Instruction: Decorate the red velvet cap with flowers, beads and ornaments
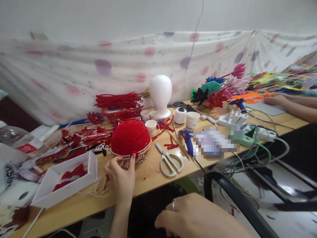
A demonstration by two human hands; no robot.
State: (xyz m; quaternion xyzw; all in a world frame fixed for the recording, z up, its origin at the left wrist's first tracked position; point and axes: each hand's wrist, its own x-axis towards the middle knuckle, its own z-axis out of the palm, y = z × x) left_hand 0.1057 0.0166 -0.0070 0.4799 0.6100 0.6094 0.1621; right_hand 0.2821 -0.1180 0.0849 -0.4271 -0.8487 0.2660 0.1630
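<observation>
A rounded red cap [130, 137] sits on the table, its rim trimmed with pearl-like beads and a short hanging fringe. My left hand [122, 175] is at the cap's front rim, thumb pressed by a small red piece there and curled fingers touching the beaded fringe. My right hand [188, 215], with a ring on one finger, is low in front of the table edge. Its fingers curl inward, and their tips are hidden. Scissors [169, 161] with pale handles lie right of the cap. A blue glue gun [187, 142] lies further right.
A white foam head [160, 94] stands behind paper cups [151, 127]. At left is a white box [92, 165] holding red pieces. Cords trail from a power strip [264, 134]. A black chair arm [232, 195] is near my right hand. Another person's hands [277, 99] work at far right.
</observation>
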